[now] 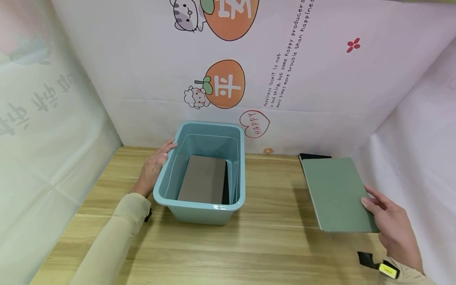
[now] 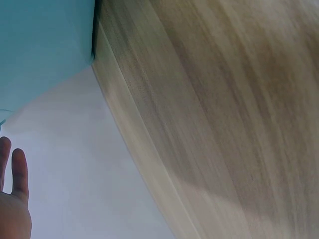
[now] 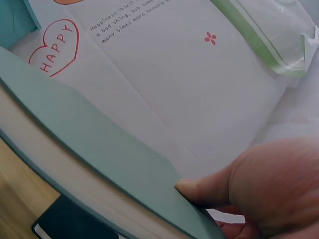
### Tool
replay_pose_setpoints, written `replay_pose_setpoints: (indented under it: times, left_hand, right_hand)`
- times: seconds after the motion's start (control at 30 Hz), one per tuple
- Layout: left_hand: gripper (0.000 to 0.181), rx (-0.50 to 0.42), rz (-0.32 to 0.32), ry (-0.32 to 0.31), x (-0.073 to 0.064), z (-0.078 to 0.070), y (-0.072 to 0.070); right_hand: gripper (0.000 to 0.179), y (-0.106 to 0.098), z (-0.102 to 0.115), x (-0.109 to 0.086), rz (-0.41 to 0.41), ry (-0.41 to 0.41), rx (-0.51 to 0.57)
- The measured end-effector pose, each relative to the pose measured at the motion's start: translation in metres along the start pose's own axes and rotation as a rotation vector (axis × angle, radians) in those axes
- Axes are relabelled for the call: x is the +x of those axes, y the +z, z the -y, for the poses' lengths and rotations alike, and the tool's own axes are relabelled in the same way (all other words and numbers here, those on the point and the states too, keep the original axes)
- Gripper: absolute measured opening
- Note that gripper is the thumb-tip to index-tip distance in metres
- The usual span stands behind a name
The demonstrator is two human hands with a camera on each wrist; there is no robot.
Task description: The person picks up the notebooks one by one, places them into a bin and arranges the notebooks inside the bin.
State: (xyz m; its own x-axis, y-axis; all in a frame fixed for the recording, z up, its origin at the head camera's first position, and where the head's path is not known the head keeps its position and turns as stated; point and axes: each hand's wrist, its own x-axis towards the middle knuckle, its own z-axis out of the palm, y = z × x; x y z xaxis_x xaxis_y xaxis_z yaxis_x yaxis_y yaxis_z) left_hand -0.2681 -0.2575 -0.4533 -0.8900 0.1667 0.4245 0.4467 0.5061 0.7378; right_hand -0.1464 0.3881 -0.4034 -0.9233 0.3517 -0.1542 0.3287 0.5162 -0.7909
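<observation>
A green notebook (image 1: 338,196) is in my right hand (image 1: 393,223), gripped by its right edge with the thumb on the cover. In the right wrist view its pale page edges (image 3: 75,154) show, tilted above the table. Part of a black notebook (image 1: 315,156) shows on the table behind and below it. My left hand (image 1: 153,168) rests against the left rim of a light blue plastic bin (image 1: 204,206), fingers extended along it. Inside the bin lies a grey-brown notebook (image 1: 203,178), with a black one (image 1: 226,190) partly hidden beneath it.
The bin stands on a wood-grain table (image 1: 267,245), left of its middle, close to the back. A white printed sheet (image 1: 306,79) with cartoon fruit and lettering rises behind the table. White cloth (image 1: 35,138) hangs at the left side, and more (image 1: 420,138) at the right.
</observation>
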Motion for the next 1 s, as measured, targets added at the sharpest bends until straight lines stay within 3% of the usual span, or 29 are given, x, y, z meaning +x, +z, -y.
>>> replay_pose_setpoints:
  times: [0.3, 1.0]
  left_hand:
    - [0.044, 0.014, -0.009, 0.019, 0.0, 0.0, 0.001]
    - [0.043, 0.023, -0.01, 0.021, 0.0, -0.001, 0.001]
  right_hand:
    - [0.061, 0.002, 0.016, 0.0, -0.022, -0.104, 0.01]
    - [0.062, 0.012, 0.058, 0.008, -0.012, -0.146, 0.071]
